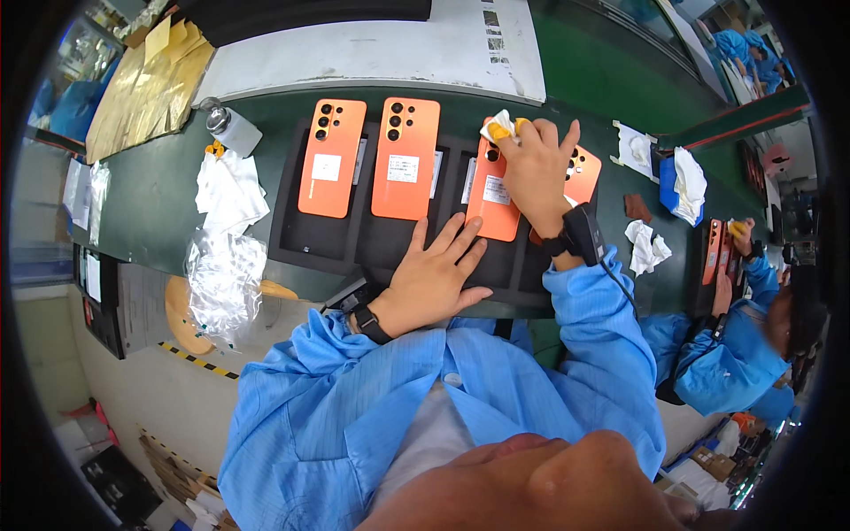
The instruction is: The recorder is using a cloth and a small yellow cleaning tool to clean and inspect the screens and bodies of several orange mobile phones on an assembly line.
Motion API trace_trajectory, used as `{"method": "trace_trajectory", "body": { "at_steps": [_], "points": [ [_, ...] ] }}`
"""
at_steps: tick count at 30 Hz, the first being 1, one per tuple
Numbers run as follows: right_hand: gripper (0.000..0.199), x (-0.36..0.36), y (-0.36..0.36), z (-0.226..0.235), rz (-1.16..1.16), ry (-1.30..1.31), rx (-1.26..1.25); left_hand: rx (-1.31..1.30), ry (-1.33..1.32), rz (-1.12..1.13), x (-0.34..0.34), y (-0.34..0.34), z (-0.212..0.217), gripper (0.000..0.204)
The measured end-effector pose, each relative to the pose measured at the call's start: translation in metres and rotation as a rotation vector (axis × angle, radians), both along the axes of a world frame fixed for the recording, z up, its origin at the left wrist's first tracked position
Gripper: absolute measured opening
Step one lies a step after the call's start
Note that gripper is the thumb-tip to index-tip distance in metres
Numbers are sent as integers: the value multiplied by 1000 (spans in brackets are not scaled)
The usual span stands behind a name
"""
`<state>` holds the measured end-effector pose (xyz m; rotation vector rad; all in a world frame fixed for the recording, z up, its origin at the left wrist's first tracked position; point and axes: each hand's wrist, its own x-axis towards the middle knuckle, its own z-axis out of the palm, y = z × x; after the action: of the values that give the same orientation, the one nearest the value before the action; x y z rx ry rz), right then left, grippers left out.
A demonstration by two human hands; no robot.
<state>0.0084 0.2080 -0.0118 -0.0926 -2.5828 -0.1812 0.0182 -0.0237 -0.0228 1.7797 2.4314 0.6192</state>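
My right hand (536, 177), with yellow covers on its fingertips, presses a folded white cloth (502, 122) onto the top end of an orange phone (490, 219), by its camera lenses. Spread out flat, my left hand (432, 279) touches that phone's lower edge with its fingertips. The phone lies back up and tilted on a black foam tray (381, 241). To its left lie two more orange phones, a middle one (403, 196) and a far-left one (326, 193), both with white labels. A further orange phone (582, 175) is partly hidden behind my right hand.
On the green table (142, 212) at left are a clear bottle (235, 133), white cloth (230, 190) and clear plastic bags (226, 279). At right are crumpled tissue (646, 248) and a blue box (682, 190) of white cloths. A co-worker (735, 354) handles phones there.
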Motion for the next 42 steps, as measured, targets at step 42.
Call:
{"method": "trace_trajectory", "body": {
  "at_steps": [42],
  "points": [
    [22,1,10,13,-151,34,124,121,111,46,13,3,-27,57]
  ]
}}
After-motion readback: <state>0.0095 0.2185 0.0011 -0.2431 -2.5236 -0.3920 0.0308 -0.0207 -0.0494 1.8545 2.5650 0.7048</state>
